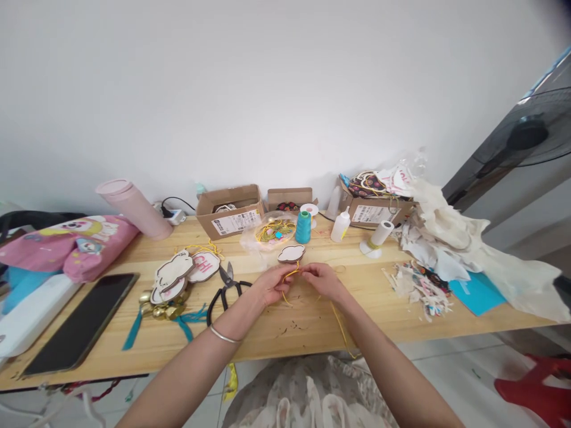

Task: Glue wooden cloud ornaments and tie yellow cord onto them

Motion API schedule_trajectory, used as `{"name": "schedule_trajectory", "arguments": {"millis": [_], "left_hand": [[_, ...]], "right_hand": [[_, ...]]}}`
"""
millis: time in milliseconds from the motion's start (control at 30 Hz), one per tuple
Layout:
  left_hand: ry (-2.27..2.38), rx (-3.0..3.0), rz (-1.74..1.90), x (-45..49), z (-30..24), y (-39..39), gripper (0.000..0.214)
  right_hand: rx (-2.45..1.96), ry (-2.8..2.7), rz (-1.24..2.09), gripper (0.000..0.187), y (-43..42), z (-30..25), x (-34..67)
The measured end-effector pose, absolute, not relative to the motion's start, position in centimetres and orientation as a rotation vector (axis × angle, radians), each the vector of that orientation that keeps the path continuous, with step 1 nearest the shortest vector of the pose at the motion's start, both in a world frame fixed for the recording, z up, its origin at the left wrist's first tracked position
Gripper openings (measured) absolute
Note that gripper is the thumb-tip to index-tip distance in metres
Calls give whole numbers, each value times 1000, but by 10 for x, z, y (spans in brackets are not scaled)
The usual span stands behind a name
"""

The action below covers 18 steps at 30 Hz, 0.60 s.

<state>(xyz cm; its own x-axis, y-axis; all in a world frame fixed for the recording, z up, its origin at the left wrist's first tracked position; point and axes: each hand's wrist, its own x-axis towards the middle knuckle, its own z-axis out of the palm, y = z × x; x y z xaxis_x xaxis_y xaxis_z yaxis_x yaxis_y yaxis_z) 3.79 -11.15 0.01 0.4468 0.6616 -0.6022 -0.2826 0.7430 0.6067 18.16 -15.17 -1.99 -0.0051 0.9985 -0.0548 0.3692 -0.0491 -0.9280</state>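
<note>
- The left hand is narrowed, thumb and fingers pinching a thin yellow cord.
- The right hand faces it, just beside, its fingertips drawn together on the same cord; the exact grip is partly hidden.
- A white cloud-shaped plaque with a brown edge sits just beyond both hands, the cord running from its near edge; whether it touches the pale wooden table I cannot tell.
- Behind the plaque stands an upright cone of teal thread, near a clear plastic bag of yellow cords.
- A white squeeze bottle with a pointed nozzle stands upright to the right of the thread.
- Black-handled metal scissors lie open-bladed left of the left hand.
- Further left, more white cloud-shaped plaques overlap beside gold-coloured round bells and teal ribbons.
</note>
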Motion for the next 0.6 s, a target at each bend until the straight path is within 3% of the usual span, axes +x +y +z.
{"name": "schedule_trajectory", "arguments": {"millis": [400, 600], "left_hand": [[912, 645, 593, 36, -7, -109, 21], [973, 828, 691, 41, -9, -113, 27]], "right_hand": [[-1527, -1402, 861, 22, -137, -36, 185], [-1576, -1460, 489, 15, -147, -16, 180]]}}
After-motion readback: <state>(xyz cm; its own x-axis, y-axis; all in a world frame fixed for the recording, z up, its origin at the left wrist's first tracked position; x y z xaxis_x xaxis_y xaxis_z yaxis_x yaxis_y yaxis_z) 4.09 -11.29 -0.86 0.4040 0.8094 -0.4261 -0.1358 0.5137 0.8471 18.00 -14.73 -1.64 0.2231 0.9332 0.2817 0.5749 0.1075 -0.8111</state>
